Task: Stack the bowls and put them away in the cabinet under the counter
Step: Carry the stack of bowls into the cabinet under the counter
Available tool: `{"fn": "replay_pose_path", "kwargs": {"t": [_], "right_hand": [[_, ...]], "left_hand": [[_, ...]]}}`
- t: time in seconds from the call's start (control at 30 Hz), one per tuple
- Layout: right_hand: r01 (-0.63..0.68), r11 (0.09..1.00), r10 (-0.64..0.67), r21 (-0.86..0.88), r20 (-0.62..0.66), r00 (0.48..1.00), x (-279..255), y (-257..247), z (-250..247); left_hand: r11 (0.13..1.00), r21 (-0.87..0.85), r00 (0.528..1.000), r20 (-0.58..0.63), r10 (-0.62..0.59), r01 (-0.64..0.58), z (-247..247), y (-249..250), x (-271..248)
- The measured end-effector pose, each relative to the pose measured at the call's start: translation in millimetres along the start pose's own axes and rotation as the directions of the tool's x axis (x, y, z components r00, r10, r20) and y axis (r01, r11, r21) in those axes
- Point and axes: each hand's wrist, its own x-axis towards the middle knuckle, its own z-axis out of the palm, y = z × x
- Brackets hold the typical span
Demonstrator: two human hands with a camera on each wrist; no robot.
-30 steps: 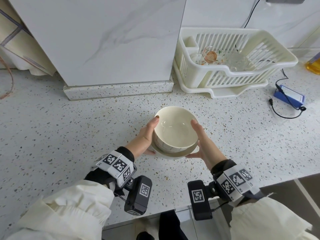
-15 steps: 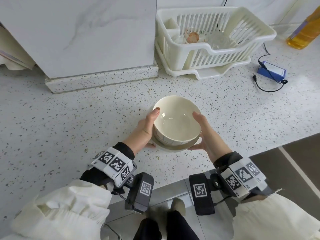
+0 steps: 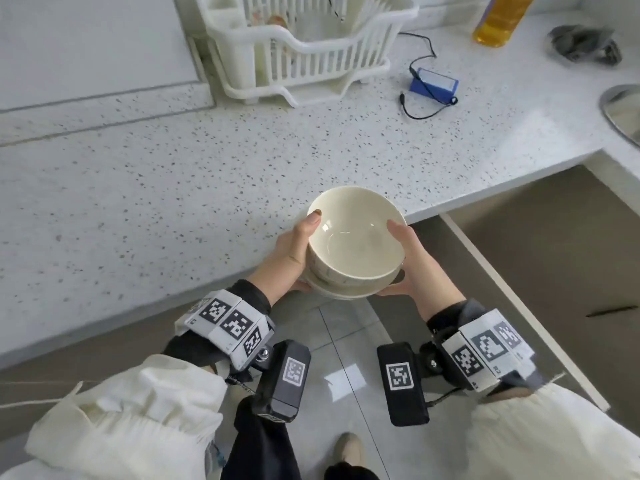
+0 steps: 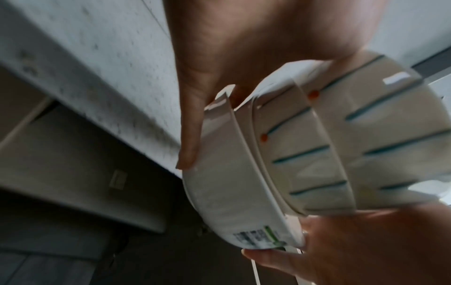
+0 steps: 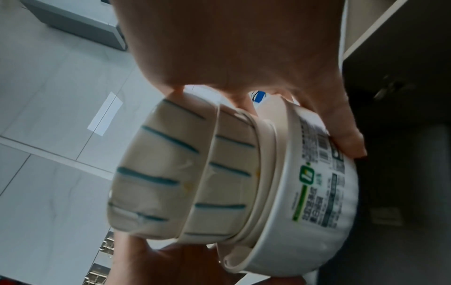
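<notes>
Stack of bowls held in the air just past the front edge of the counter, over the tiled floor. Left hand clamped on its left side, thumb hooked over the top rim, fingers curled underneath. Right hand clamped on the right side the same way. Seen from the wrists: two ribbed bowls with blue stripes nested in a plain white bowl bearing a printed label, fingertips pressed against that bowl's wall.

Behind, on the counter: white dish rack against the wall, small blue box with a black cable, bottle of yellow liquid, dark crumpled cloth, rim of a metal sink at far right. To the right, below the counter, an open cabinet with a dark inside. Speckled pale stone worktop. A shoe on the glossy grey tiles.
</notes>
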Motion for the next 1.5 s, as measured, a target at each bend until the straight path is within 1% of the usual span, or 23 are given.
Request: {"fn": "replay_pose_path", "kwargs": {"t": [0.1, 0.17, 0.2, 0.3, 0.4, 0.5, 0.63, 0.73, 0.83, 0.9, 0.97, 1.03, 1.2, 1.3, 1.4, 1.43, 1.5], "right_hand": [[-0.040, 0.999, 0.040, 0.002, -0.040, 0.998, -21.0, 28.1, -42.3], [-0.088, 0.996, 0.089, 0.014, -0.065, 0.994, -29.3, 47.2, -63.4], [-0.111, 0.994, 0.113, 0.020, -0.074, 0.991, -32.7, 56.9, -71.9], [-0.165, 0.986, 0.167, 0.037, -0.061, 0.984, -33.9, 88.4, -89.9], [-0.203, 0.978, 0.204, 0.046, -0.020, 0.979, -24.4, 121.4, -93.5], [-0.232, 0.972, 0.232, 0.034, 0.015, 0.973, -5.0, 153.8, -85.6], [-0.253, 0.967, 0.252, 0.020, 0.040, 0.967, 38.0, 192.7, -68.9], [-0.258, 0.966, 0.257, 0.024, 0.041, 0.966, 79.3, 214.5, -59.0], [-0.237, 0.971, 0.238, -0.018, 0.038, 0.971, 123.9, 224.2, -52.1], [-0.225, 0.974, 0.226, -0.013, 0.052, 0.973, 155.8, 224.7, -47.5], [-0.215, 0.976, 0.214, 0.013, 0.065, 0.975, 188.5, 223.9, -43.0], [-0.189, 0.982, 0.187, 0.024, 0.067, 0.980, 218.8, 221.4, -38.4], [-0.118, 0.992, 0.120, -0.046, 0.049, 0.992, 281.9, 205.5, -28.1], [-0.090, 0.996, 0.091, -0.026, 0.057, 0.994, 314.5, 200.0, -23.1], [-0.107, 0.993, 0.103, 0.043, 0.100, 0.990, 341.4, 200.8, -19.2], [-0.121, 0.991, 0.115, 0.050, 0.112, 0.987, 347.1, 201.3, -17.4], [-0.088, 0.996, 0.085, 0.020, 0.120, 0.989, 358.8, 204.1, -13.5]], "left_hand": [[0.995, -0.066, 0.997, -0.022, -0.070, 0.068, 52.7, -18.5, -0.5], [0.982, -0.125, 0.990, 0.007, -0.142, 0.142, 79.6, -36.2, 3.0], [0.974, -0.147, 0.986, 0.030, -0.167, 0.169, 90.8, -48.1, 6.0], [0.958, -0.188, 0.976, 0.026, -0.217, 0.218, 113.8, -76.8, 6.6], [0.936, -0.221, 0.962, 0.046, -0.269, 0.273, 122.7, -113.1, 14.9], [0.915, -0.229, 0.941, 0.003, -0.339, 0.331, 121.3, -144.4, 27.5], [0.903, -0.222, 0.921, -0.049, -0.387, 0.368, 111.3, -187.3, 64.9], [0.910, -0.218, 0.919, -0.097, -0.381, 0.354, 101.4, -216.5, 99.8], [0.940, -0.177, 0.943, -0.115, -0.314, 0.291, 92.8, -230.2, 133.3], [0.956, -0.159, 0.952, -0.143, -0.269, 0.247, 84.8, -236.6, 160.1], [0.958, -0.161, 0.948, -0.175, -0.264, 0.237, 76.9, -236.2, 186.2], [0.962, -0.166, 0.952, -0.182, -0.247, 0.218, 68.7, -232.3, 212.2], [0.973, -0.188, 0.969, -0.182, -0.166, 0.131, 44.9, -227.2, 271.4], [0.977, -0.191, 0.971, -0.198, -0.132, 0.094, 35.8, -225.0, 302.3], [0.981, -0.186, 0.974, -0.203, -0.103, 0.065, 26.5, -227.3, 325.1], [0.981, -0.185, 0.977, -0.194, -0.091, 0.055, 23.3, -229.0, 331.0], [0.985, -0.174, 0.983, -0.179, -0.047, 0.016, 17.9, -233.9, 342.0]]}}
